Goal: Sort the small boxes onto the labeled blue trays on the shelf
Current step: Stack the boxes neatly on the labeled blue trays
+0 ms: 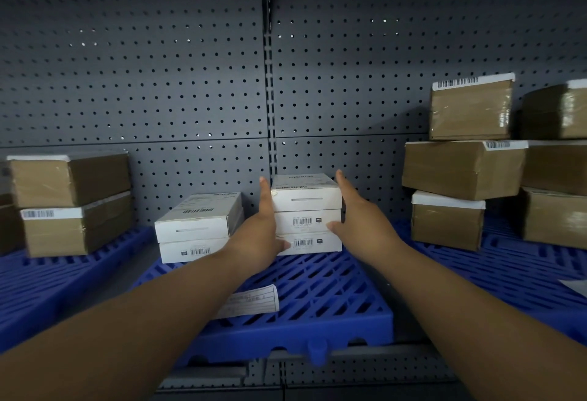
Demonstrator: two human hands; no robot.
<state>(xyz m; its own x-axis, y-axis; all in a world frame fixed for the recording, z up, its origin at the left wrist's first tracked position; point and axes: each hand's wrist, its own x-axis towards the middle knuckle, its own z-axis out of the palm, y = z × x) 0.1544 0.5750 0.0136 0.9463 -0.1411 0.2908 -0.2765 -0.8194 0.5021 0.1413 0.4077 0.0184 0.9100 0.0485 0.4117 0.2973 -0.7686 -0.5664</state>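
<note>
Three white boxes (306,214) stand stacked at the back of the middle blue tray (317,299). My left hand (263,226) lies flat against the stack's left side, fingers straight, thumb at the bottom box's front. My right hand (359,213) is flat along the stack's right side, with its thumb touching the middle box's front. To the left, a second stack of two white boxes (198,229) sits on the same tray. A white paper label (251,302) lies on the tray near its front, partly under my left forearm.
Brown taped cartons (73,203) are stacked on the left blue tray (47,280). More brown cartons (467,165) are piled on the right blue tray (508,273). A grey pegboard wall (190,82) closes the back of the shelf.
</note>
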